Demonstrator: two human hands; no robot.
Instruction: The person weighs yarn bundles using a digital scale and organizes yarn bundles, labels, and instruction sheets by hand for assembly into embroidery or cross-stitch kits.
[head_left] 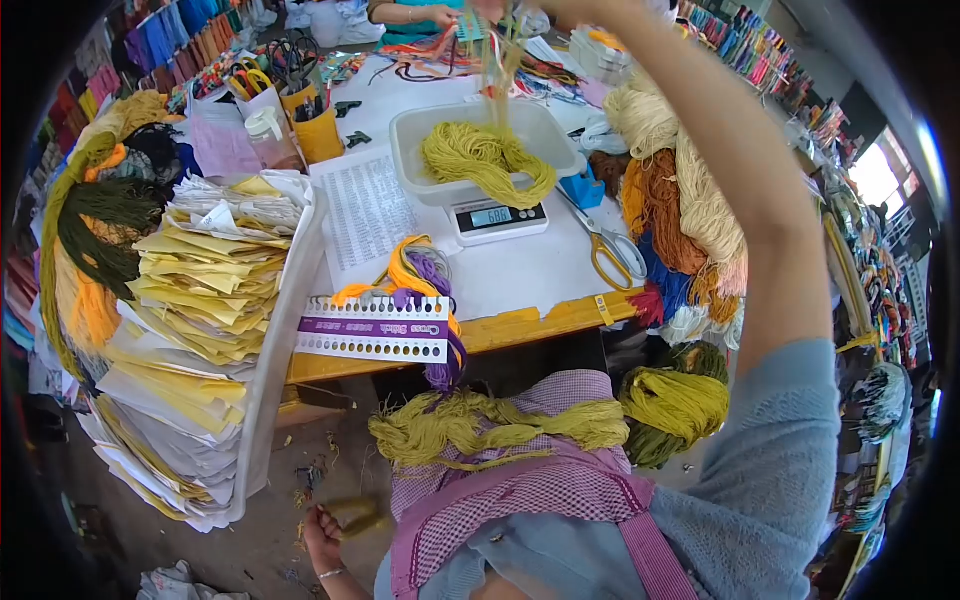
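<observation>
My right hand [490, 8] is raised at the top edge, mostly cut off. Thin yellow-green thread strands [500, 70] hang from it down towards a white plastic tub [405, 150]. In the tub lies a yellow-green thread skein [485, 160], partly over the front rim. The tub rests on a digital scale [500, 222] with a lit display. Down low on the left, my left hand [322, 540] is closed beside a blurred loop of olive thread [358, 516], which it appears to grip. More yellow-green thread [500, 425] lies across my lap on a checked apron [520, 500].
Scissors [610, 255] lie right of the scale. A perforated thread card [375, 328] with orange and purple threads sits at the table's front edge. Stacked paper packets [215, 290] fill a bin at left. Coloured skeins [690, 200] crowd the right. Across the table, a co-worker's hand [435, 15] handles threads.
</observation>
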